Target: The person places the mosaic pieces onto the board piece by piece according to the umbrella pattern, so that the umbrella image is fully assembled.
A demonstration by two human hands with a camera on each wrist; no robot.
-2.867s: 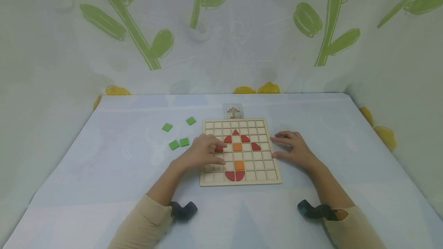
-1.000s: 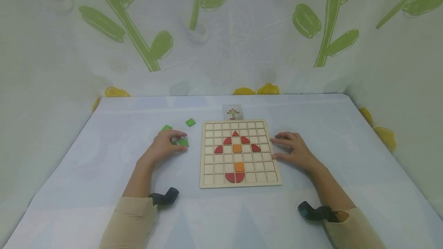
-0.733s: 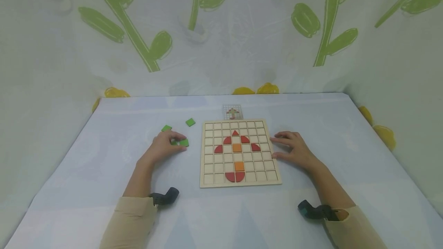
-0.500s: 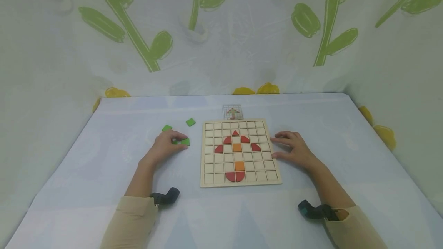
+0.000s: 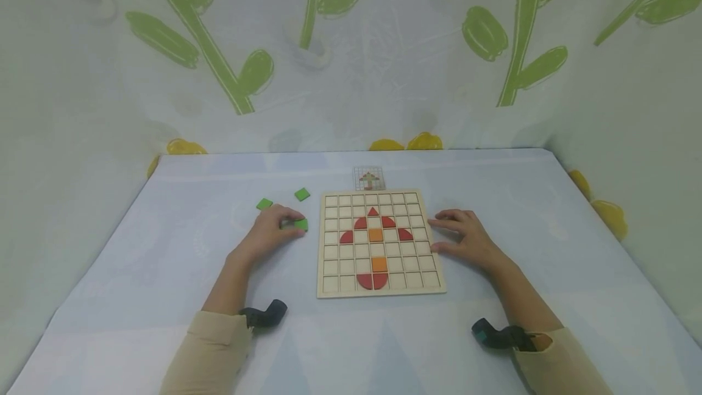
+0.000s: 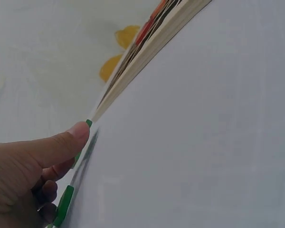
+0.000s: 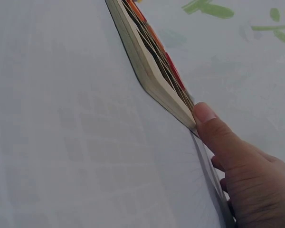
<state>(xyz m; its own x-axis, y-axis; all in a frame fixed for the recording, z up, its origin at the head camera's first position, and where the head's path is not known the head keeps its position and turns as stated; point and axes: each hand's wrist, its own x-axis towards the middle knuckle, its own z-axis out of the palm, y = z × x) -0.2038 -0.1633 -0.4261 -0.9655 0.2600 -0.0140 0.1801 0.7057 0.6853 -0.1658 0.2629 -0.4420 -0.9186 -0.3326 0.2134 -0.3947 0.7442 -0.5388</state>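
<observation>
My left hand pinches a green square tile between thumb and fingers, just left of the wooden grid board. In the left wrist view the same tile peeks past the thumb, a little above the table. Another green tile lies below that hand, mostly hidden in the head view. On the board sit red quarter-round pieces, a red triangle and two orange squares. My right hand touches the board's right edge, fingers loosely bent; its thumb meets the rim.
Two loose green tiles lie farther back on the left, one near the board's corner. A small pattern card lies against the board's far edge. The white table meets a wall with printed leaves behind.
Coming off the board's left part, my left hand went left to the green tiles, took hold of one and is now shifting it slightly right. My right hand stays put.
</observation>
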